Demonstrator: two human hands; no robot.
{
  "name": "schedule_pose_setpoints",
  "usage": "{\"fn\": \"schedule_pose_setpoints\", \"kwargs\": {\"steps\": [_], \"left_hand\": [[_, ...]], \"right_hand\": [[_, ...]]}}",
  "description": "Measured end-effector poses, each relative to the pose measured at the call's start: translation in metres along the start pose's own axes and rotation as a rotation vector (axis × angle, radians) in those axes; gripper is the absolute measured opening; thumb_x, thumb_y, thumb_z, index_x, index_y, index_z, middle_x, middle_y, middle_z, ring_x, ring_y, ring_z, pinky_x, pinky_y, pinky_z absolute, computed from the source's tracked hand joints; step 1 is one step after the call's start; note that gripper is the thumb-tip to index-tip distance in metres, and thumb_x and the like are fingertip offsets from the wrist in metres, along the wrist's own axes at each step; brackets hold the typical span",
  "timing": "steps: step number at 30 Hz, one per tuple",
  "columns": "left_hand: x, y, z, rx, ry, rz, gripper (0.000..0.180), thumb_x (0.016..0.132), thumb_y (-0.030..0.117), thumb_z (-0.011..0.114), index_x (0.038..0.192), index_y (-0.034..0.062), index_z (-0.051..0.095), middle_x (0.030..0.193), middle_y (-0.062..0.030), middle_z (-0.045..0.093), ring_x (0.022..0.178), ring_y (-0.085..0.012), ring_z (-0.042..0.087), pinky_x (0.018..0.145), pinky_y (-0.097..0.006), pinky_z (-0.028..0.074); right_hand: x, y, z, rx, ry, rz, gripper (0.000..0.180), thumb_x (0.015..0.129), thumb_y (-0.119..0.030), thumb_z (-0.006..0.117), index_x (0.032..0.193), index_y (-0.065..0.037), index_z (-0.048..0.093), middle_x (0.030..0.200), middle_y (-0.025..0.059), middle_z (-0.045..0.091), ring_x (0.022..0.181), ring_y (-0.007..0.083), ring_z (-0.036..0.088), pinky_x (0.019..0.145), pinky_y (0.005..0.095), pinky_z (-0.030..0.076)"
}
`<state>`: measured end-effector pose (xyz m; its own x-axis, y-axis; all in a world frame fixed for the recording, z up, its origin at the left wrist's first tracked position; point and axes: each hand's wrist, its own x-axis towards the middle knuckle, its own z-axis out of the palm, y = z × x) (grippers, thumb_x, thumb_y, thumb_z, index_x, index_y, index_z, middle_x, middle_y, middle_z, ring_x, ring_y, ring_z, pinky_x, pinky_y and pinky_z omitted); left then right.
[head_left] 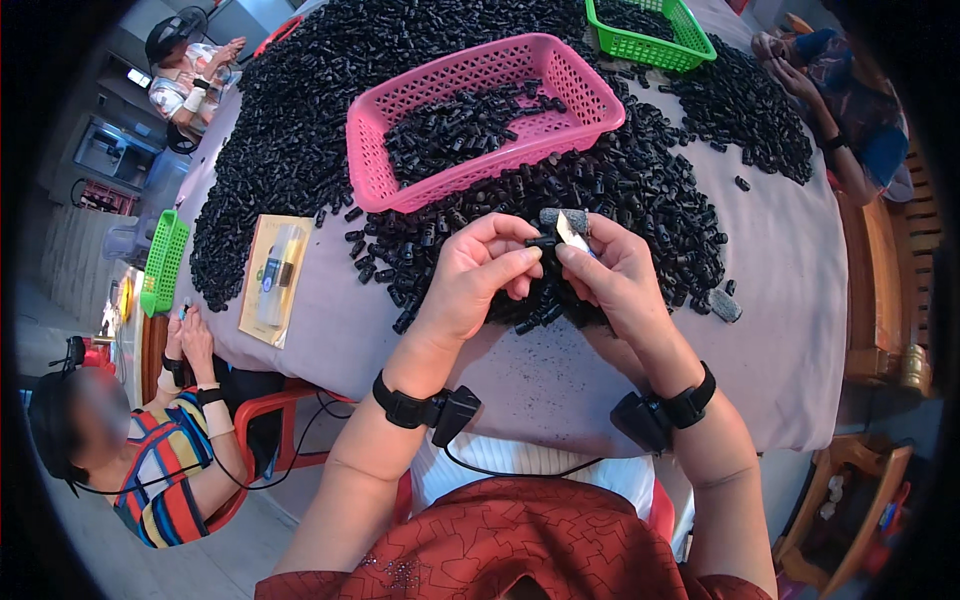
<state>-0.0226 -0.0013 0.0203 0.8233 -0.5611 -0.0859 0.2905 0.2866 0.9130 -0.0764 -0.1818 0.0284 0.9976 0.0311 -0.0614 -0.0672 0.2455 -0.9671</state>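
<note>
Bare cloth (790, 260) right of the hands lies open; the pink basket (480, 115) and black pieces (300, 130) block ahead

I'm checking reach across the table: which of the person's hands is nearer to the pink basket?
Left. The left hand sits just below the pink basket, under its near left corner. The right hand, holding a small blade, lies further right, beyond the pile of black pieces.

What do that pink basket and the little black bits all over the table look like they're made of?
The pink basket looks like moulded plastic: an even bright colour and a regular lattice of holes in its walls. The small black pieces appear to be plastic or rubber, dull black with faint glints; they are too small to tell which.
</note>
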Motion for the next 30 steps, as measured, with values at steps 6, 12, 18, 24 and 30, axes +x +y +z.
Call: {"fn": "schedule_pose_setpoints", "kwargs": {"steps": [6, 12, 18, 24, 30], "left_hand": [[-0.001, -0.002, 0.011, 0.04, 0.005, -0.03, 0.014, 0.089, 0.008, 0.06, 0.101, 0.003, 0.058, 0.078, -0.0068, 0.064, 0.06, -0.0092, 0.058, 0.055, -0.02, 0.047], [0.0, -0.005, 0.005, -0.075, -0.02, -0.115, 0.013, 0.091, 0.014, 0.059, 0.099, 0.0042, 0.059, 0.082, -0.0065, 0.064, 0.062, -0.0096, 0.058, 0.058, -0.022, 0.048], [0.005, -0.008, -0.006, -0.27, 0.071, -0.123, 0.016, 0.09, 0.011, 0.06, 0.104, 0.0049, 0.06, 0.088, -0.0075, 0.065, 0.069, -0.0105, 0.059, 0.061, -0.021, 0.049], [0.006, -0.009, -0.014, -0.44, 0.086, -0.149, 0.023, 0.089, 0.007, 0.06, 0.111, 0.0009, 0.06, 0.091, -0.0103, 0.067, 0.072, -0.0124, 0.065, 0.064, -0.023, 0.055], [0.006, -0.009, -0.019, -0.459, 0.09, -0.182, 0.022, 0.09, 0.009, 0.06, 0.11, 0.0006, 0.06, 0.094, -0.0105, 0.067, 0.075, -0.0131, 0.066, 0.067, -0.024, 0.057]], "right_hand": [[-0.001, 0.001, -0.001, 0.032, 0.004, -0.002, 0.02, 0.088, -0.01, 0.06, 0.106, -0.001, 0.059, 0.082, -0.0018, 0.06, 0.062, 0.0002, 0.047, 0.052, 0.0157, 0.036], [-0.003, -0.005, 0.004, 0.066, -0.027, -0.034, 0.02, 0.088, -0.01, 0.06, 0.107, -0.001, 0.059, 0.084, -0.0006, 0.062, 0.065, 0.0008, 0.049, 0.054, 0.0163, 0.037], [-0.001, 0.001, -0.002, -0.006, 0.012, -0.038, 0.027, 0.087, -0.009, 0.062, 0.112, 0.0, 0.058, 0.084, -0.0017, 0.06, 0.064, 0.0006, 0.046, 0.054, 0.0174, 0.037], [0.0, 0.005, 0.0, -0.045, -0.015, -0.05, 0.03, 0.086, -0.008, 0.062, 0.115, -0.002, 0.058, 0.085, -0.0034, 0.059, 0.063, -0.0002, 0.044, 0.051, 0.0166, 0.036], [-0.001, 0.0, 0.001, -0.068, -0.038, -0.04, 0.035, 0.086, -0.006, 0.061, 0.12, -0.002, 0.055, 0.089, -0.0023, 0.059, 0.069, 0.0013, 0.048, 0.057, 0.0172, 0.04]]}}
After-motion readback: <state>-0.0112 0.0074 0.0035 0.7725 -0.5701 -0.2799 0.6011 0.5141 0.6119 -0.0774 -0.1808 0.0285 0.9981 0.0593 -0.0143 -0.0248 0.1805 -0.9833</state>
